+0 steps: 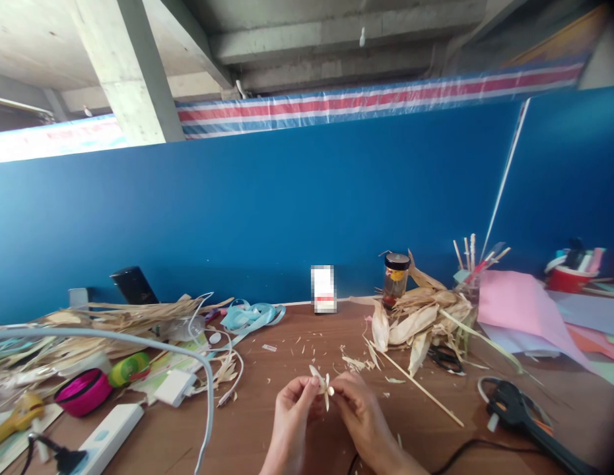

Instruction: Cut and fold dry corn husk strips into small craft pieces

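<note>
Between my two hands is a small pale flower shape (325,386) with pointed petals, which looks made of dried corn husk. My left hand (298,401) pinches it from the left, thumb on top near an upward petal. From the right, the fingers of my right hand (354,401) are closed at its edge, close to the rounded petals. The fingertips partly hide the piece. Beneath and beyond it, husk scraps (355,363) lie scattered on the brown table (247,429).
Dried corn husks (416,320), black-handled scissors (445,359), a thin stick (420,390) and a black glue gun (515,406) lie to the right. A jar (396,280) stands behind. On the left are a power strip (109,439), a white cable (208,396) and a pink round case (83,392).
</note>
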`<act>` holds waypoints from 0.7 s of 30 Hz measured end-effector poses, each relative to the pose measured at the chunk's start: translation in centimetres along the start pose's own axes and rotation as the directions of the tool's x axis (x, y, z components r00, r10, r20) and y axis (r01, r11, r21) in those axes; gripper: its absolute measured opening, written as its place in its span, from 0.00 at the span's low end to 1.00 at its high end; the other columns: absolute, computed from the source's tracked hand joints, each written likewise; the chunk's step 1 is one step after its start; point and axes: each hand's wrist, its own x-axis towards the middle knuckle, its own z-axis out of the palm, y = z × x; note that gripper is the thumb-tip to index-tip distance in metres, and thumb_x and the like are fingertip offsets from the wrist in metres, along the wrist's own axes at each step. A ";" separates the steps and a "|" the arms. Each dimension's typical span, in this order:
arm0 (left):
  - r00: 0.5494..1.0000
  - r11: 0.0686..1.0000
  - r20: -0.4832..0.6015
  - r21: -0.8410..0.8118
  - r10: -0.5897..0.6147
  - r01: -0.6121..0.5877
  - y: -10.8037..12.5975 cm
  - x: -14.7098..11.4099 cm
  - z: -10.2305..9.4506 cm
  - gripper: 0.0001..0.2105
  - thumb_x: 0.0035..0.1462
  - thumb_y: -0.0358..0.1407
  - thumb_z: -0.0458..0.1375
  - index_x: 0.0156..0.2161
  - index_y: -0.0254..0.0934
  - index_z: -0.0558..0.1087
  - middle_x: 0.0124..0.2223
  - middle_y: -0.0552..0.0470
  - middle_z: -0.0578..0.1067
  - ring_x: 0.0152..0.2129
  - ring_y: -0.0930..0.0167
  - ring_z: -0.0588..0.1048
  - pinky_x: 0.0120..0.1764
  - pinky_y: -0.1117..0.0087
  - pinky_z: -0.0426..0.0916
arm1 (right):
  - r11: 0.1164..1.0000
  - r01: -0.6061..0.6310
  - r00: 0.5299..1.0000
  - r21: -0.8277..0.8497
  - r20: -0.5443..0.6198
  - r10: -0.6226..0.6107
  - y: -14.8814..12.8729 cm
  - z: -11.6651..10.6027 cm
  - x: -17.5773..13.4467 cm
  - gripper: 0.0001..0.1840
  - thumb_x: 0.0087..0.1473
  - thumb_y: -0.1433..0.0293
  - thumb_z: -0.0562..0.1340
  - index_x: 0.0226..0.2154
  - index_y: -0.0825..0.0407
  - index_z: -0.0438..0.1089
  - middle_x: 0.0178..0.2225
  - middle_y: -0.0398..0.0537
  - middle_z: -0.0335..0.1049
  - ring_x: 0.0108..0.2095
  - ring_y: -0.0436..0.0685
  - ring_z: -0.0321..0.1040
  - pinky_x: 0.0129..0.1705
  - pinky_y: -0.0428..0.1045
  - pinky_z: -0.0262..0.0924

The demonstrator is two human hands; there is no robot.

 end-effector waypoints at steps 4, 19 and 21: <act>1.000 1.000 -0.002 -0.006 -0.010 0.010 -0.3 0.0 0.2 0.13 0.42 0.40 0.60 0.21 0.32 0.66 0.18 0.58 0.63 0.15 0.80 0.60 0.21 0.79 0.56 | 1.000 -0.010 1.000 -0.009 -0.007 0.010 0.0 0.0 -0.1 0.14 0.55 0.65 0.50 0.25 0.51 0.66 0.25 0.45 0.62 0.31 0.53 0.58 0.34 0.46 0.53; 0.997 0.999 -0.078 -0.052 -0.017 0.013 -1.0 -0.2 1.1 0.16 0.38 0.45 0.61 0.21 0.32 0.66 0.19 0.56 0.65 0.15 0.80 0.61 0.19 0.80 0.58 | 0.995 -0.035 0.995 0.090 -0.089 0.043 1.6 0.1 -0.2 0.08 0.53 0.70 0.52 0.29 0.52 0.66 0.29 0.46 0.63 0.32 0.53 0.60 0.35 0.45 0.56; 0.999 1.000 -0.053 -0.005 -0.005 0.005 -1.0 -0.2 1.1 0.16 0.36 0.44 0.63 0.21 0.32 0.66 0.19 0.57 0.65 0.15 0.80 0.60 0.19 0.80 0.58 | 0.996 -0.034 0.996 0.086 -0.076 0.040 1.7 0.2 -0.2 0.09 0.53 0.71 0.52 0.29 0.51 0.67 0.28 0.46 0.63 0.32 0.53 0.60 0.35 0.46 0.56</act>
